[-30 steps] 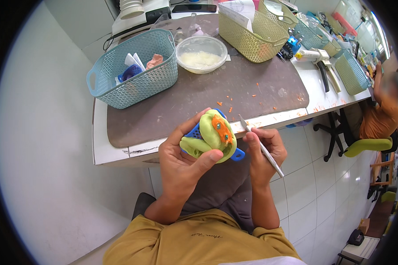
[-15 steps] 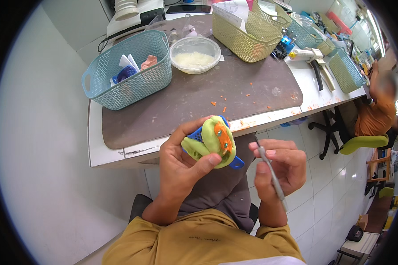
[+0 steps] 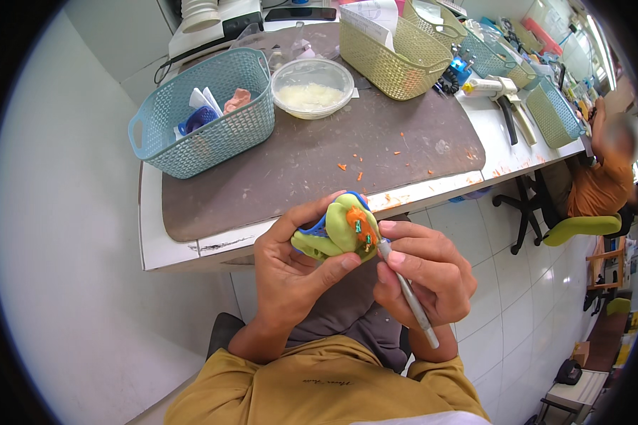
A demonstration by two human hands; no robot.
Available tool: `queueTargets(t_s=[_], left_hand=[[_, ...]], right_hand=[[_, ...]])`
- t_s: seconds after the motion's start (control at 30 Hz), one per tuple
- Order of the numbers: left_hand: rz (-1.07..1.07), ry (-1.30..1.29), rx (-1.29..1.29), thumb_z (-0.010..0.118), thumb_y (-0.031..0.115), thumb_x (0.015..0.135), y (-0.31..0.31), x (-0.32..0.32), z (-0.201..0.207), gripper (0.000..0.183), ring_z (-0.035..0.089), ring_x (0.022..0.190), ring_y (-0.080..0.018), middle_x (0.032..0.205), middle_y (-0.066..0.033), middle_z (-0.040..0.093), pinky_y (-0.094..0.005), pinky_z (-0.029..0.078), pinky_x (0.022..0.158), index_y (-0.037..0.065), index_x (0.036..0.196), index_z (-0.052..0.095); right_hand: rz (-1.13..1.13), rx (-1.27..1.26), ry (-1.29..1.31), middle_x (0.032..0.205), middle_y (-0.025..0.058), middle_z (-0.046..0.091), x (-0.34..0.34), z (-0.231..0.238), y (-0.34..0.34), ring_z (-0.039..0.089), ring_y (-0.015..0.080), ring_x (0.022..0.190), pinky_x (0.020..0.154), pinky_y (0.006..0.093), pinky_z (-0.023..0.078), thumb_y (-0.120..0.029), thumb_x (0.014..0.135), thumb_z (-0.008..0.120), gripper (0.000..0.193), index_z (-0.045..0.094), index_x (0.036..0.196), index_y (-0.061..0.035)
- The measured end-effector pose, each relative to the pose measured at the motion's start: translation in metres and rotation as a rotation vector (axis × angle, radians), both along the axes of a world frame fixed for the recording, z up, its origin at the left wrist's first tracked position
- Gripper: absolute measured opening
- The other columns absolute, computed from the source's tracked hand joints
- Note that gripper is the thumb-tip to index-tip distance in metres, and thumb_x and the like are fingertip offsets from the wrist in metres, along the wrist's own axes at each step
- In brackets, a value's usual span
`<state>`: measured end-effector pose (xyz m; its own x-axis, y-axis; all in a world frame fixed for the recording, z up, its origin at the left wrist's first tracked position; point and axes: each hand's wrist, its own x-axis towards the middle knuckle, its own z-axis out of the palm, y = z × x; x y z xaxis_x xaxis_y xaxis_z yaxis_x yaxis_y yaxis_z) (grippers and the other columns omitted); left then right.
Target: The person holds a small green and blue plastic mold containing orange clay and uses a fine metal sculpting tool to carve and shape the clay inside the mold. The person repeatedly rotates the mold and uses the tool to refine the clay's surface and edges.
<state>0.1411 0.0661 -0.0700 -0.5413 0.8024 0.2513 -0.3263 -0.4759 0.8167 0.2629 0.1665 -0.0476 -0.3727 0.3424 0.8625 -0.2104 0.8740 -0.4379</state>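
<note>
White workbench (image 3: 446, 187) with brown mat (image 3: 262, 177), upper half of frame. My left hand (image 3: 283, 265): curled, thumb in front, gripping a green moulded piece (image 3: 342, 230) in a blue perforated tray (image 3: 316, 231), frame centre. My right hand (image 3: 432, 276): pinching a slim grey tool (image 3: 411, 301), tip at the piece; contact unclear. Piece: lobed, orange patch (image 3: 354, 214), teal bits (image 3: 358, 227). Writing: small dark lettering (image 3: 323, 381) on my mustard shirt (image 3: 262, 386), lower centre.
</note>
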Motion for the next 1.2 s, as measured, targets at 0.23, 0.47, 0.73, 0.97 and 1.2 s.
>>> queueTargets(t_s=[0.23, 0.47, 0.73, 0.97, 1.2], left_hand=[[0.014, 0.02, 0.008, 0.075, -0.006, 0.078, 0.0005, 0.0001, -0.0013, 0.057, 0.057, 0.118, -0.0205, 0.127, -0.0164, 0.059, -0.0346, 0.046, 0.102, -0.006, 0.129, 0.051], [0.035, 0.046, 0.013, 0.076, -0.006, 0.078, 0.001, 0.0007, -0.0045, 0.055, 0.058, 0.116, -0.0199, 0.124, -0.0161, 0.06, -0.034, 0.047, 0.101, -0.006, 0.128, 0.053], [0.084, 0.059, 0.031, 0.075, -0.007, 0.078, 0.0016, 0.0015, -0.0057, 0.054, 0.059, 0.115, -0.0211, 0.124, -0.0178, 0.06, -0.0342, 0.049, 0.099, -0.005, 0.128, 0.053], [0.1, 0.051, 0.08, 0.075, -0.007, 0.079, 0.0035, 0.0038, -0.0068, 0.056, 0.059, 0.116, -0.0231, 0.126, -0.0206, 0.059, -0.0348, 0.049, 0.099, -0.005, 0.129, 0.052], [0.127, 0.064, 0.083, 0.075, -0.007, 0.078, 0.0041, 0.0039, -0.0073, 0.056, 0.059, 0.116, -0.0232, 0.126, -0.0203, 0.059, -0.0353, 0.048, 0.1, -0.005, 0.129, 0.052]], right_hand=[[-0.009, 0.019, -0.015, 0.084, 0.0083, 0.068, 0.0003, 0.0004, 0.0008, 0.072, 0.0278, 0.086, 0.064, 0.031, 0.06, 0.004, 0.066, 0.08, 0.036, 0.064, 0.098, -0.0052], [-0.022, 0.055, -0.013, 0.084, 0.0079, 0.068, 0.0006, -0.0005, 0.0027, 0.072, 0.0281, 0.086, 0.065, 0.0311, 0.06, 0.004, 0.066, 0.08, 0.037, 0.066, 0.098, -0.005], [-0.021, 0.071, -0.013, 0.082, 0.0087, 0.067, -0.0024, 0.0004, 0.0038, 0.072, 0.0302, 0.086, 0.064, 0.0316, 0.061, 0.004, 0.066, 0.079, 0.033, 0.067, 0.095, -0.004], [-0.002, 0.068, 0.009, 0.081, 0.0089, 0.067, -0.0023, -0.0023, 0.004, 0.072, 0.0313, 0.087, 0.064, 0.0317, 0.061, 0.004, 0.066, 0.079, 0.03, 0.066, 0.092, -0.0038], [0.011, 0.058, 0.022, 0.078, 0.0083, 0.065, -0.0019, -0.0042, 0.005, 0.073, 0.0325, 0.086, 0.063, 0.0319, 0.061, 0.005, 0.064, 0.078, 0.031, 0.065, 0.092, -0.0033]])
